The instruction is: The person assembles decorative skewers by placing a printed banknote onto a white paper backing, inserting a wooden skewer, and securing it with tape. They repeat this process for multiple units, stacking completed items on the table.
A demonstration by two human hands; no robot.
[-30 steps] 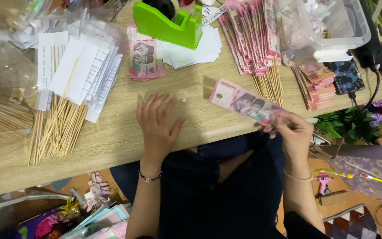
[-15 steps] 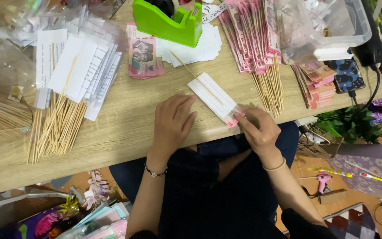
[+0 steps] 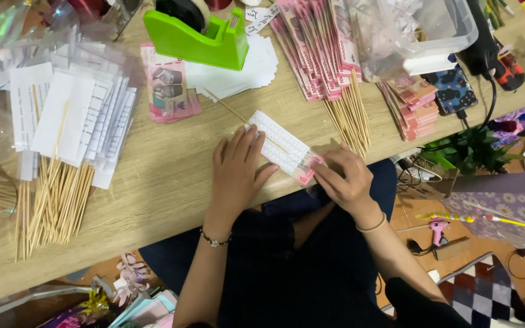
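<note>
A pink banknote in a clear sleeve with a white card backing (image 3: 282, 146) lies face down near the table's front edge, a thin wooden skewer (image 3: 232, 109) lying along it. My left hand (image 3: 238, 173) presses flat on the note's left end. My right hand (image 3: 343, 182) pinches its lower right corner. Both forearms reach up from my dark-clothed lap.
A green tape dispenser (image 3: 192, 39) stands at the back. Loose pink notes (image 3: 168, 91), a fan of notes on skewers (image 3: 329, 54), white cards on skewers (image 3: 68, 133), folded notes (image 3: 414, 106), a phone (image 3: 451, 88) and a clear plastic box (image 3: 439, 30) crowd the wooden table (image 3: 153, 182).
My right hand brought the note from the table's right edge to the centre and turned it white side up. My left hand moved onto its left end.
</note>
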